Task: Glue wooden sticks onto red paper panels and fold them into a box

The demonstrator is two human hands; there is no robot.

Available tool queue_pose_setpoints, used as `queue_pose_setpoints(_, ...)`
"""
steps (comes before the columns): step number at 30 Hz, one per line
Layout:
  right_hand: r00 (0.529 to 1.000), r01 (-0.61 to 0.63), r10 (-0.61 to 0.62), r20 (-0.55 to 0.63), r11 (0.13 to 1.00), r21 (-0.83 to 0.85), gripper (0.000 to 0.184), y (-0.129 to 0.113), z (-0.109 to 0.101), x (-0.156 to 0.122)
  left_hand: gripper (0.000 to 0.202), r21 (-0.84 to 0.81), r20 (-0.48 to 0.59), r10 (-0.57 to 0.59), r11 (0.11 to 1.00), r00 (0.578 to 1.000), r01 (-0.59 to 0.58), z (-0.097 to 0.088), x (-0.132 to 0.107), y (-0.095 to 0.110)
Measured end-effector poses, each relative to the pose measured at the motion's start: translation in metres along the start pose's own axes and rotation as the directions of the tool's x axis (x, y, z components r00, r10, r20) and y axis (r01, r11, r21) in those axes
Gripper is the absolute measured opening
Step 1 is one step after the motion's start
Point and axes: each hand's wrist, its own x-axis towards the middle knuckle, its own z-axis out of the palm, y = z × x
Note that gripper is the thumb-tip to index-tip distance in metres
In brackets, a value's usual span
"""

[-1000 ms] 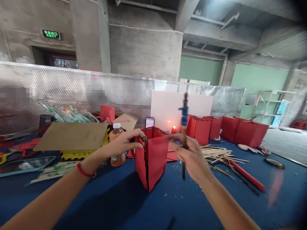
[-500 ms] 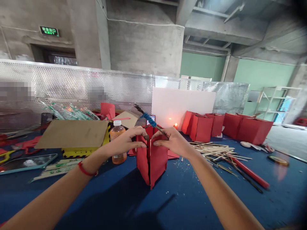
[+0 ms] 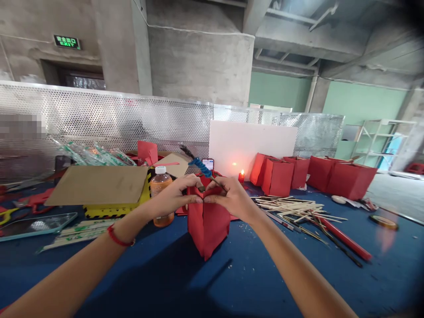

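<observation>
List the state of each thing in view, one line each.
Red paper box, upright, top edges pinched together
Left hand, pinching the box top
Blue-wrapped stick, tilted over the box, lower end at the right hand
Right hand, closed on the stick at the box top
Candle, lit
Plastic bottle, upright, capped, orange liquid inside
Phone, upright, screen lit

And here's the matt red paper of the folded box (image 3: 208,225), smooth, with barely a shine on it! Above it, a dark stick (image 3: 187,152) carries a fuzzy blue wrapping (image 3: 200,167), possibly chenille, though it's hard to be sure from up here. Over to the right, a pile of pale wooden sticks (image 3: 287,206), bare and dry-looking, lies on the matt blue cloth (image 3: 185,282). On the left, a sheet of brown cardboard (image 3: 96,185), dull and slightly scuffed, next to a glossy clear plastic bottle (image 3: 161,203). Behind it all, a shiny perforated metal panel (image 3: 99,115) against rough grey concrete (image 3: 198,66)!
</observation>
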Motion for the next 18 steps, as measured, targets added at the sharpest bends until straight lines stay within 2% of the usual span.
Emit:
queue_pose_setpoints(6, 0.994, 0.112, -0.112, -0.005, 0.994, 0.000, 0.013, 0.008, 0.004, -0.002, 0.031, -0.011, -0.070, 0.001, 1.000, 0.998, -0.002, 0.007, -0.003, -0.005)
queue_pose_setpoints(10, 0.992, 0.122, -0.123, -0.024, 0.992, -0.036, 0.015, 0.010, 0.005, -0.005, 0.033, -0.011, -0.154, 0.010, 1.000, 0.988, -0.011, 0.013, -0.005, -0.011)
queue_pose_setpoints(18, 0.998, 0.066, -0.064, 0.025, 0.995, -0.076, 0.024, 0.007, -0.004, -0.010, 0.036, 0.033, -0.090, 0.087, 0.996, 0.992, -0.084, 0.007, -0.002, -0.010)
